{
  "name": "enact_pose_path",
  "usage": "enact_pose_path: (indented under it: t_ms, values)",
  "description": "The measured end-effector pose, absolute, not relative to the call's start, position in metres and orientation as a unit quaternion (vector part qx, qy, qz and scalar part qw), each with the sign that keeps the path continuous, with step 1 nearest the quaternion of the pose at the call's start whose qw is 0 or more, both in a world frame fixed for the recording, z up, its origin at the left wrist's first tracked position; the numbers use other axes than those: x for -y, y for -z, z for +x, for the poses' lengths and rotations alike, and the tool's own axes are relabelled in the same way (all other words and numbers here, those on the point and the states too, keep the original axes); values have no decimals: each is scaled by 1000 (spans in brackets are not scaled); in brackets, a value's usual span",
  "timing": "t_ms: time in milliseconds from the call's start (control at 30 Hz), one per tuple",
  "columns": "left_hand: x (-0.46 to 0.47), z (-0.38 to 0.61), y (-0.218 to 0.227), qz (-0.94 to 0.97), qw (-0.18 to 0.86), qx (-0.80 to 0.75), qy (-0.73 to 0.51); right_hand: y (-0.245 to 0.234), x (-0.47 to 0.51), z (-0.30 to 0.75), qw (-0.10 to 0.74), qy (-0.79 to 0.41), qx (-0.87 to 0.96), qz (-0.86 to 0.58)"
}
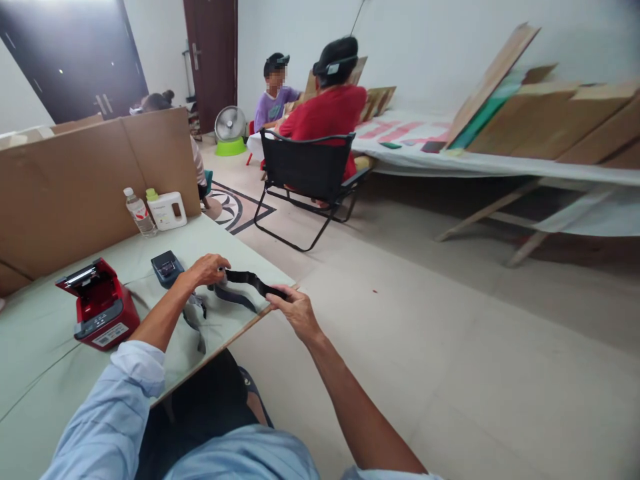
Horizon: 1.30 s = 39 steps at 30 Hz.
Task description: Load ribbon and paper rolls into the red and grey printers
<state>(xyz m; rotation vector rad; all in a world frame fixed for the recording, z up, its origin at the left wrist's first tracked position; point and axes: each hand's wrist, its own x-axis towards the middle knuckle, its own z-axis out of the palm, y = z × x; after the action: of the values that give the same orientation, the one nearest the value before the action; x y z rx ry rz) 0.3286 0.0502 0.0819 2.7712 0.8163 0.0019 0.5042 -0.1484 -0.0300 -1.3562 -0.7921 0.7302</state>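
A black strap (251, 280) is stretched between my two hands above the table's right corner. My left hand (207, 270) is closed around the strap's left end, where a small greyish part partly shows below the fingers. Near the table edge, my right hand (296, 312) pinches the other end between thumb and fingers. Below the held strap, a dark grey band (236, 299) curves across the tabletop. Another dark strip (193, 321) with crumpled pieces lies under my left forearm, partly hidden. Just behind that forearm sits a small dark blue device (167, 267).
A red boxy device (111, 303) stands with its lid up on the pale green table (47, 363). A clear bottle (141, 215) and a white jug (169, 210) stand by the cardboard partition (75, 190). Beyond are a black folding chair (307, 163), seated people and a fan (231, 125).
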Motion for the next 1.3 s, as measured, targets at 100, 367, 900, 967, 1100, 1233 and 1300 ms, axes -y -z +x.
enact_pose_path:
  t_ms: [100, 367, 900, 967, 1100, 1233, 1300]
  values:
    - [-50, 322, -81, 945, 159, -286, -1, 30, 150, 506, 661, -288, 354, -596]
    - [-54, 295, -76, 925, 232, -298, -50, 5, 136, 508, 530, -57, 506, -678]
    - [-52, 275, -63, 933, 208, -290, -40, -47, 51, 469, 207, -163, 651, -711]
    - [-49, 277, -63, 937, 170, -302, -38, -47, 52, 467, 201, -158, 647, -718]
    - [-42, 272, -67, 938, 123, -325, -7, -50, 52, 461, 173, -142, 647, -729]
    - [-36, 256, -75, 933, 128, -334, 35, -52, 52, 457, 166, -139, 649, -730]
    - [-34, 248, -80, 931, 154, -331, 17, -52, 54, 455, 176, -130, 648, -730]
